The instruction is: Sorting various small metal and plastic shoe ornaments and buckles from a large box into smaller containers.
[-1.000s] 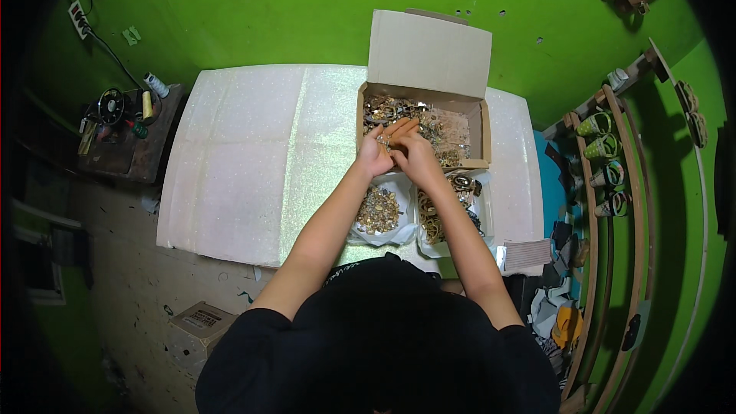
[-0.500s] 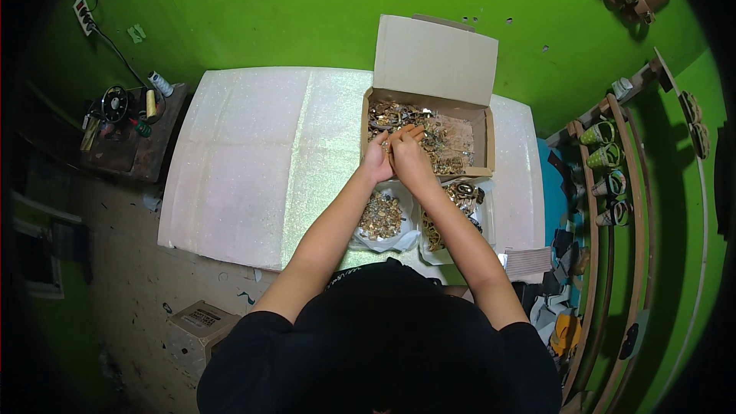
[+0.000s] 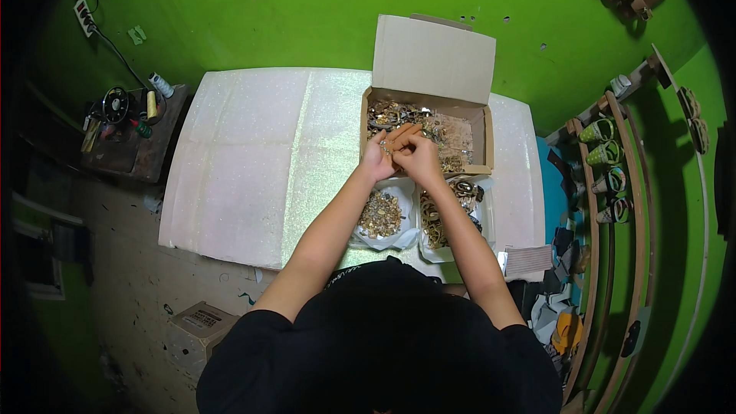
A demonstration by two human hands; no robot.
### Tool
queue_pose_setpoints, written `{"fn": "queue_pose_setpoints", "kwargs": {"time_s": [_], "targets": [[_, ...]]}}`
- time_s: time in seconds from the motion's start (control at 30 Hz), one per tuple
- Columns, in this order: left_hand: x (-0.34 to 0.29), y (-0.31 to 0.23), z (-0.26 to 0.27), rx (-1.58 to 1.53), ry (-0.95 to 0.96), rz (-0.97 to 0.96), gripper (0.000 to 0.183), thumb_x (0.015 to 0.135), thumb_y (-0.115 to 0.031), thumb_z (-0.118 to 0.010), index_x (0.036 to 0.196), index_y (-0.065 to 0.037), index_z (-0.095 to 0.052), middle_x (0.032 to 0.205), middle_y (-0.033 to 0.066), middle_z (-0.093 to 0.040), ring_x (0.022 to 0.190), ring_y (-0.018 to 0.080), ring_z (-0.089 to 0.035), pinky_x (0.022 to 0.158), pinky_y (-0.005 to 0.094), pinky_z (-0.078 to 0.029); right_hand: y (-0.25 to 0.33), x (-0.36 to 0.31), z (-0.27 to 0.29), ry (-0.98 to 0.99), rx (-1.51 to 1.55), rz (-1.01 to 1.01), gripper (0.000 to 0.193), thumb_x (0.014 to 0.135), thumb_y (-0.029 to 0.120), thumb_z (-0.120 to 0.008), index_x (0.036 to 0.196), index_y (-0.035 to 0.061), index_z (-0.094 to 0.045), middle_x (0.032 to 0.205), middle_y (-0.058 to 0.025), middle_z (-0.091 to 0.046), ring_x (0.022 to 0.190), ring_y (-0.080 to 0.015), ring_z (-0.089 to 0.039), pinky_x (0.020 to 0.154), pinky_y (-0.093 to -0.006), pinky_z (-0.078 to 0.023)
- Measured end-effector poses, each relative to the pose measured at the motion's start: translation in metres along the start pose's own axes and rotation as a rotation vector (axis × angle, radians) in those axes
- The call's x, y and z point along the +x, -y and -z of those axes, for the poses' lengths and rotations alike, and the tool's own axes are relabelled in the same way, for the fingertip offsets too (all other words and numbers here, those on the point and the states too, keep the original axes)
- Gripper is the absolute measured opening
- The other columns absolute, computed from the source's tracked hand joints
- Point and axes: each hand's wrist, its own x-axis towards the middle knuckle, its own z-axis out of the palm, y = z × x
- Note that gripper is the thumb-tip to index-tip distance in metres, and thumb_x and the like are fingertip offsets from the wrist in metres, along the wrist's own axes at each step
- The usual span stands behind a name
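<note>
My left hand (image 3: 379, 159) is palm up and cupped over the near edge of an open cardboard box (image 3: 481, 130), with small shiny metal pieces lying in it. My right hand (image 3: 422, 162) is closed in a pinch over the left palm; what its fingertips hold is too small to tell. Gold and silver metal fittings (image 3: 399, 113) fill the left and near parts of the box. Close to my forearms, a lined white bowl (image 3: 389, 241) holds a heap of small metal bits (image 3: 381, 215). Beside it, a white tray (image 3: 488, 222) holds larger buckles and rings (image 3: 466, 192).
Everything stands on a table with a pale glittery cover (image 3: 238, 161). A striped grey piece (image 3: 529, 260) lies at its right corner. A dark side table (image 3: 146, 149) holds thread spools at left. A wooden rack with small shoes (image 3: 600, 155) stands at right; a carton (image 3: 201, 326) sits on the floor.
My right hand has drawn slightly back and right, its fingers curling into a pinch. More of the left palm and its small pieces now show.
</note>
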Motion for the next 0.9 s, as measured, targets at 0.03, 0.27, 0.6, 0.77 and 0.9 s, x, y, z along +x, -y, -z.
{"fn": "queue_pose_setpoints", "kwargs": {"time_s": [0.03, 0.27, 0.6, 0.77, 0.9], "targets": [[0.001, 0.000, 0.001, -0.005, 0.031, 0.003, 0.054, 0.090, -0.033, -0.010, 0.125, 0.003, -0.032, 0.130, 0.0162, -0.035, 0.120, 0.0289, -0.035, 0.099, 0.0383, -0.030, -0.005, -0.002, 0.003, 0.087, 0.112, -0.090, 0.010, 0.062, 0.001, -0.059, 0.071, -0.0041, -0.059, 0.065, -0.0134, -0.060, 0.058, -0.0182, -0.058, 0.055, -0.0272, -0.046], [0.001, -0.001, 0.005, -0.182, 0.077, 0.026, 0.053, 0.090, -0.032, -0.011, 0.124, 0.004, -0.031, 0.131, 0.0184, -0.032, 0.121, 0.0295, -0.032, 0.099, 0.0392, -0.030, -0.014, -0.024, 0.029, 0.717, -0.002, 0.001, 0.014, 0.067, 0.008, -0.062, 0.078, -0.0003, -0.064, 0.065, -0.0096, -0.061, 0.058, -0.0134, -0.056, 0.057, -0.0261, -0.045], [0.018, -0.007, 0.066, -0.224, 0.319, 0.069, 0.050, 0.092, -0.034, -0.015, 0.121, 0.001, -0.036, 0.119, 0.0158, -0.045, 0.105, 0.0249, -0.047, 0.092, 0.0383, -0.037, 0.004, 0.015, 0.007, 0.088, -0.236, 0.225, 0.019, 0.069, 0.014, -0.060, 0.085, 0.0074, -0.064, 0.086, -0.0119, -0.051, 0.083, -0.0279, -0.048, 0.076, -0.0367, -0.039], [0.010, 0.004, 0.018, -0.075, -0.218, 0.047, 0.044, 0.091, -0.039, -0.023, 0.111, -0.005, -0.042, 0.113, 0.0135, -0.048, 0.105, 0.0242, -0.047, 0.093, 0.0387, -0.035, -0.008, 0.023, -0.011, -0.032, -0.464, 0.180, 0.019, 0.066, 0.018, -0.062, 0.082, 0.0082, -0.066, 0.100, -0.0108, -0.047, 0.096, -0.0282, -0.039, 0.080, -0.0421, -0.032], [0.005, -0.001, 0.014, -0.028, -0.213, 0.058, 0.047, 0.090, -0.041, -0.024, 0.115, -0.004, -0.039, 0.118, 0.0150, -0.044, 0.110, 0.0262, -0.043, 0.095, 0.0405, -0.033, -0.006, 0.018, -0.024, -0.107, -0.501, 0.279, 0.015, 0.064, 0.015, -0.062, 0.077, 0.0077, -0.067, 0.098, -0.0091, -0.049, 0.096, -0.0271, -0.039, 0.081, -0.0429, -0.028]]}}
